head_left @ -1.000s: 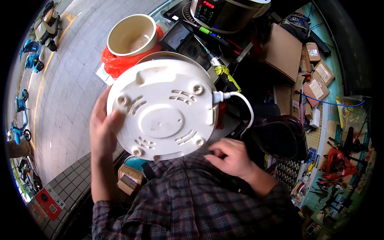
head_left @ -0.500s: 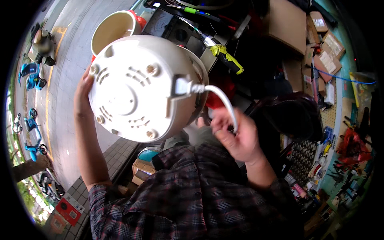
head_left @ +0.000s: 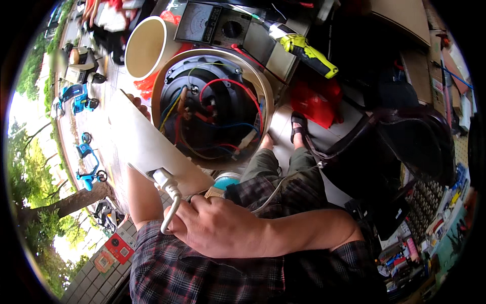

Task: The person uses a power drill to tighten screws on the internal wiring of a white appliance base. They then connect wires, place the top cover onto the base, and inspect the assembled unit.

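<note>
A white rounded appliance shell (head_left: 161,143), seen from its side, is tilted away from the round body (head_left: 268,91). My left hand (head_left: 139,104) grips the shell's far edge, its fingers partly hidden. Inside the body, red, blue and yellow wires (head_left: 230,82) run over a dark metal pan-like part (head_left: 223,104). A white plug (head_left: 164,178) sits in the shell's socket. Its thick cord (head_left: 173,207) bends down into my right hand (head_left: 215,225), which is closed round it. My right forearm crosses in front of my shirt.
Behind the body are a cream pot (head_left: 146,48), an analog multimeter (head_left: 223,25) and a yellow-black power screwdriver (head_left: 304,49). A red plastic bag (head_left: 319,101) lies beyond my feet. A dark bag (head_left: 405,147) stands at right. Scooters (head_left: 83,99) are parked at left.
The shell has tipped left and come away from the body, baring the wiring. My right hand has swung left across my front with the cord. The view has shifted too.
</note>
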### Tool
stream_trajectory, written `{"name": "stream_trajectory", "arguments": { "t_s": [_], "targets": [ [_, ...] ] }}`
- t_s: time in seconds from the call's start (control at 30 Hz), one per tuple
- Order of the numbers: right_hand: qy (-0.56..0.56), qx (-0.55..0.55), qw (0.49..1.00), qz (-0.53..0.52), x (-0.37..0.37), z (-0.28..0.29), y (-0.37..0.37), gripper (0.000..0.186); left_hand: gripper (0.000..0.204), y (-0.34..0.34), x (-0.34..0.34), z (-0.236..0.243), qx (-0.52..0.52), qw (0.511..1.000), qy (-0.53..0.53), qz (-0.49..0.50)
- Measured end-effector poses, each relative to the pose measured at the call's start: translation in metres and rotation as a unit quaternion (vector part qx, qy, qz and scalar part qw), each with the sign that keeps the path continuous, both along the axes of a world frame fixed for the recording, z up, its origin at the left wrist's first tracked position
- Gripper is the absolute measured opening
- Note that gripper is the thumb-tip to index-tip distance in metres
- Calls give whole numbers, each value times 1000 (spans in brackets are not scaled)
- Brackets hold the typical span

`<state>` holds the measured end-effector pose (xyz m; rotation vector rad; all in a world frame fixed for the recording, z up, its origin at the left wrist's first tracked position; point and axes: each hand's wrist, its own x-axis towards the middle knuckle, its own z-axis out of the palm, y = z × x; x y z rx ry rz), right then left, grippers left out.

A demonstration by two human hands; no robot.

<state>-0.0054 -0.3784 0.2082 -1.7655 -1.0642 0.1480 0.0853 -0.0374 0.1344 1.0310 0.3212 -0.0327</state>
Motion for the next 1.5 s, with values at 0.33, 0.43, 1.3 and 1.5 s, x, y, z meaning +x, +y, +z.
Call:
{"name": "stream_trajectory", "arguments": {
  "t_s": [0.33, 0.43, 1.3, 1.5],
  "targets": [
    [52, 48, 996, -50, 11, 14, 14, 31, 44, -28, 4, 34, 104, 993, 59, 3],
    [79, 58, 991, -86, 16, 13, 12, 28, 45, -38, 24, 29, 138, 987, 78, -13],
    [95, 49, 964, -244, 4, -52, -36, 58, 60, -41, 36, 30, 306, 940, 122, -90],
    [71, 31, 962, -263, 12, -59, -40, 72, 66, -73, 46, 45, 307, 932, 147, -124]
  ]
}}
